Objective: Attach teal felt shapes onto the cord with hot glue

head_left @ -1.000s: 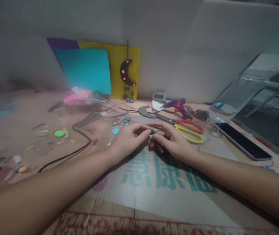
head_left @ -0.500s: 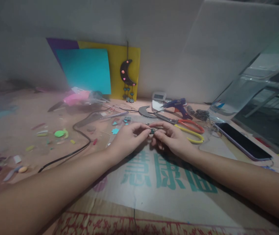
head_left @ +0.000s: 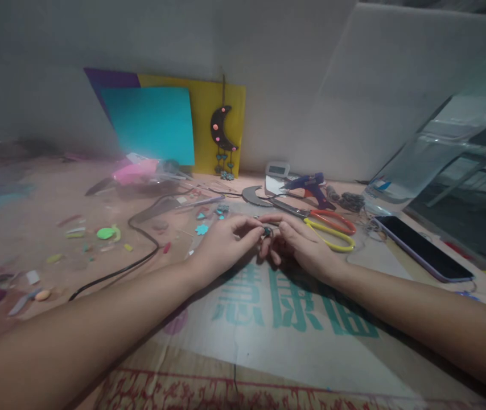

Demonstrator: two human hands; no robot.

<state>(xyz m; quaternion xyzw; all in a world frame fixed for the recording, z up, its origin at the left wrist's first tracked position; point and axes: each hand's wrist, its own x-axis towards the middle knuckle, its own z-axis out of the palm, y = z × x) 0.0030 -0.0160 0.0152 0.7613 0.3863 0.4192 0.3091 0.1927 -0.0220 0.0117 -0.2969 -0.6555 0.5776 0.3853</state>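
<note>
My left hand (head_left: 222,245) and my right hand (head_left: 300,246) meet fingertip to fingertip over a printed cardboard sheet (head_left: 294,319). Between the pinched fingers sits a tiny dark teal piece (head_left: 266,231); both hands are closed on it. Just behind my right hand lie scissors (head_left: 320,219) with orange and yellow handles. Small teal cut-outs (head_left: 201,229) are scattered just beyond my left hand.
A blue glue gun (head_left: 309,185) and its black cord (head_left: 140,250) lie behind. A phone (head_left: 422,246) rests at the right. Teal, yellow and purple sheets (head_left: 153,122) lean on the wall with a dark moon hanging (head_left: 221,130). Foam scraps (head_left: 105,233) litter the left side.
The hands have stayed together on the small piece, with only a slight shift of my right fingers downward. Nothing else has moved.
</note>
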